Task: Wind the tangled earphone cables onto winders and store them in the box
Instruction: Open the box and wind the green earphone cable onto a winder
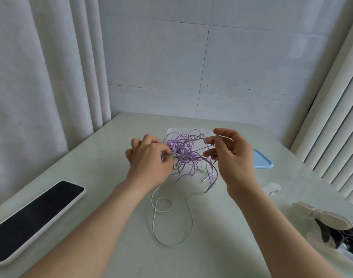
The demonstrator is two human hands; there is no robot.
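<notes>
A tangle of purple cables point(186, 152) is held up off the table point(115, 149) between the two hands. At its left edge it is pinched by the left hand point(149, 159), whose fingers are curled in around the strands. Two purple earbuds point(171, 144) are seen just beyond those fingertips. On the other side, a single purple strand is pinched between the thumb and forefinger of the right hand point(233, 157), and the remaining fingers are loosely curled beneath it. Several plugs point(205, 179) are left dangling from the tangle, below and between the hands.

A green cable point(192, 219) is trailed from under the left hand down onto the table, where it lies in one small and one large loop between the two forearms.

A clear box point(172, 131) is partly hidden behind the tangle, beyond both hands. A blue lid point(263, 160) lies flat just past the right hand on its outer side. A white winder point(272, 188) is found beside the right wrist, and a beige winder point(322, 216) nearer the person, outside the right forearm, next to dark pieces that cannot be identified. A phone point(35, 219) is laid screen-up well outside the left forearm.
</notes>
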